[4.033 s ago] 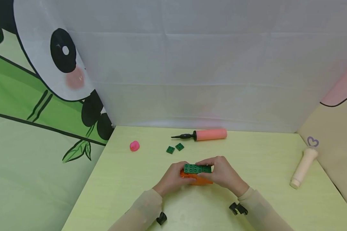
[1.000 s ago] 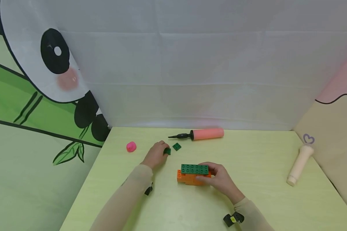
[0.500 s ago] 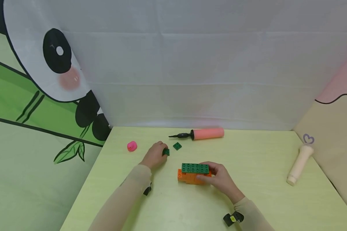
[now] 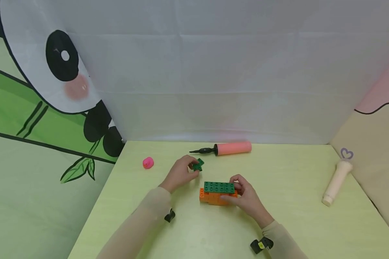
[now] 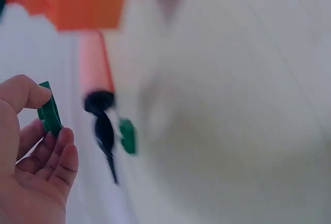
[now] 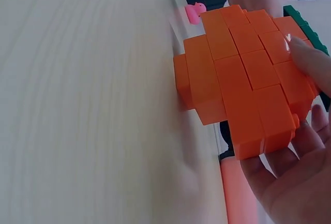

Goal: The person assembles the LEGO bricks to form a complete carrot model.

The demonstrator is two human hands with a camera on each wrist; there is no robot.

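Observation:
My left hand (image 4: 180, 172) pinches a small green building brick (image 5: 50, 110) between thumb and fingers, just above the table. In the head view that brick partly overlaps a second loose green brick (image 5: 128, 136) lying behind it. My right hand (image 4: 249, 198) grips the right end of a stepped block of orange bricks (image 6: 248, 69), thumb on its near side and fingers behind. A row of green bricks (image 4: 218, 187) covers most of its top, with an orange stud end showing at the left. The fingers behind the block are partly hidden in the head view.
A pink hand pump (image 4: 234, 148) with a black nozzle lies at the table's back edge. To the left sits a small pink toy (image 4: 148, 163). A pale cylinder (image 4: 337, 182) with a purple heart (image 4: 347, 153) at its end lies at the right edge.
My left hand left the orange block for the loose green bricks and took hold of the nearer one. Since half a second ago it has shifted right with that brick. My right hand stays put.

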